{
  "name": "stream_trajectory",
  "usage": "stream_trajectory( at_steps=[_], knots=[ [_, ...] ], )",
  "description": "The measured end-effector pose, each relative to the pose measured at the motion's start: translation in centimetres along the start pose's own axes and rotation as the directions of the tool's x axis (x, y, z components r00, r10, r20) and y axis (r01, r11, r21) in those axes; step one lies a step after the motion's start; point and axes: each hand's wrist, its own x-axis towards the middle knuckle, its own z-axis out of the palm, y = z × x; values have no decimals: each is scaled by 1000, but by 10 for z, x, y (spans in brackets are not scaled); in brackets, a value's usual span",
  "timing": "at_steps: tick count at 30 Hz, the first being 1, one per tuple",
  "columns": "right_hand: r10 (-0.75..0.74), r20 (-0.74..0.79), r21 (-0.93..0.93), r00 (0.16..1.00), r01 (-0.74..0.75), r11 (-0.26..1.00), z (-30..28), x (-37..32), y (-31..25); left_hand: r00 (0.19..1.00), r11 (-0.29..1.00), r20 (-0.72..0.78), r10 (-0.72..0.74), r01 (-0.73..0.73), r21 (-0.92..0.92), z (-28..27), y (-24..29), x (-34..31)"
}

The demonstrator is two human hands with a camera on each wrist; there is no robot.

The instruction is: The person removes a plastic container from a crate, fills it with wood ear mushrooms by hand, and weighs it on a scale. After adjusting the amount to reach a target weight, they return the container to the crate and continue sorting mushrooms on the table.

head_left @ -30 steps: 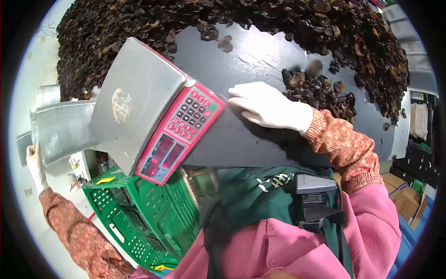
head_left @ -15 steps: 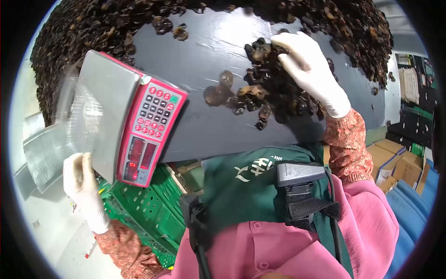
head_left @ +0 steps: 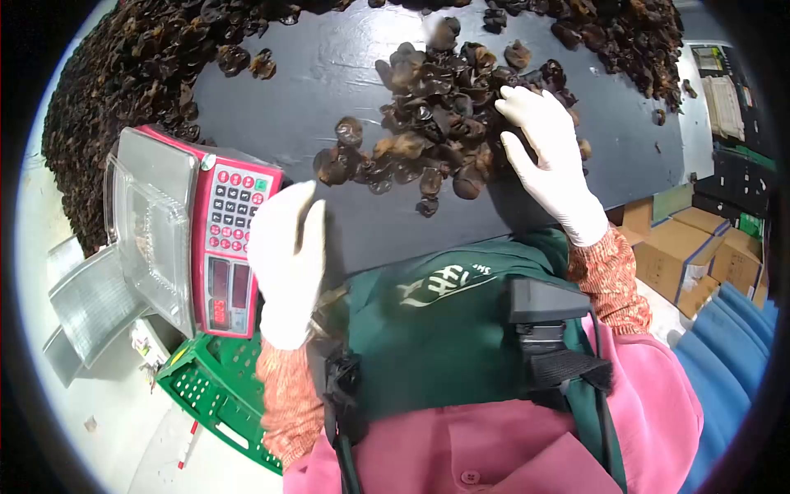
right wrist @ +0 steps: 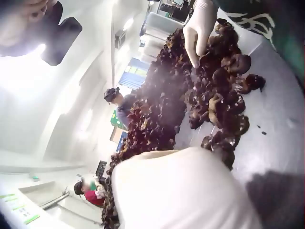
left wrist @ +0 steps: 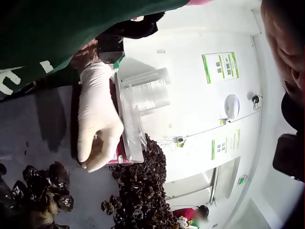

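In the head view the gloved left hand (head_left: 288, 263) is over the right edge of the red scale (head_left: 222, 288), fingers extended and thumb apart, holding nothing visible. A clear plastic tray (head_left: 152, 239) lies on the scale's plate. The gloved right hand (head_left: 547, 160) touches the right side of a loose heap of dark, wet, mushroom-like pieces (head_left: 444, 107), its thumb spread from the fingers. The left wrist view shows the left hand (left wrist: 99, 114) loosely bent beside the scale. In the right wrist view the right hand (right wrist: 200, 31) reaches down at the heap; a blurred white glove fills the bottom.
More dark pieces (head_left: 107, 107) are banked along the far edge of the grey table (head_left: 370, 230). Stacked clear trays (head_left: 95, 300) stand left of the scale, a green crate (head_left: 206, 387) below it. Cardboard boxes (head_left: 671, 247) are at the right. People stand in the background.
The left hand has come from the stacked trays to the scale's right edge, and a clear tray now lies on the scale. The right hand has moved from beside the scale to the heap.
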Motion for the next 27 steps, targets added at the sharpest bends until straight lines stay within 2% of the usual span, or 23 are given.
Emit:
stream_trajectory(
  at_steps=[1,2,3,5,6,9,10,12,13,14,15,16,17,18,19,20,21,22,23,24,25,26,27],
  knots=[
    [-8,6,4,1000,8,1000,0,0,-3,984,978,64,-167,174,-114,17,5,10],
    [-20,13,1,1000,20,1000,-1,0,-3,975,975,63,-213,216,-49,35,6,11],
    [-20,12,7,1000,20,1000,-2,0,-3,981,981,60,-183,178,80,49,5,13],
    [-14,15,18,1000,13,1000,-6,0,-2,973,976,80,-216,212,56,69,1,17],
    [-17,16,8,1000,16,1000,-8,-1,-2,991,991,-42,-125,126,32,72,-6,19],
    [-23,10,15,1000,23,1000,-12,-4,-6,953,942,-66,-297,280,-187,60,-16,9],
    [-35,-1,38,999,35,999,-13,-3,-9,917,889,-4,-399,385,-249,52,-16,5],
    [-24,-35,115,999,28,993,-14,-3,-22,821,620,77,-565,485,-617,44,-6,-2],
    [-6,-28,325,1000,15,946,-13,-1,-31,793,498,125,-596,487,-718,37,6,-2],
    [69,59,576,996,-91,813,-9,-3,-43,774,420,195,-603,516,-747,33,22,-1],
    [161,311,702,937,-341,625,-10,-2,-59,755,339,264,-601,540,-771,31,39,0],
    [181,478,804,860,-511,305,-1,-5,-74,810,445,339,-478,556,-702,30,50,0],
    [138,601,781,787,-615,108,0,-6,-78,874,503,380,-302,485,-715,45,49,-11],
    [92,711,703,697,-707,-81,1,-7,-83,893,548,364,-264,450,-706,49,60,-14],
    [48,781,624,623,-774,-107,-9,-3,-81,910,590,348,-223,410,-695,49,68,-14],
    [124,823,563,555,-825,-45,-25,-2,-70,921,471,319,-225,390,-791,41,68,-6],
    [246,822,531,514,-847,-6,-42,-3,-62,938,687,166,-305,337,-644,44,52,-9],
    [377,775,534,507,-845,39,-56,-12,-50,913,632,131,-385,365,-683,42,42,-6],
    [434,702,553,565,-816,167,-67,-32,-25,880,574,100,-465,386,-723,42,33,-3],
    [466,602,543,648,-760,356,-79,-46,-10,906,681,80,-416,369,-632,43,25,-1],
    [393,520,339,758,-605,720,-90,-64,14,929,777,65,-364,341,-529,46,19,2],
    [328,570,-83,754,-344,935,-111,-68,17,967,828,22,-254,229,-511,53,15,10],
    [300,570,-345,765,-108,932,-120,-79,22,993,933,21,-116,116,-340,55,18,19]
  ],
)
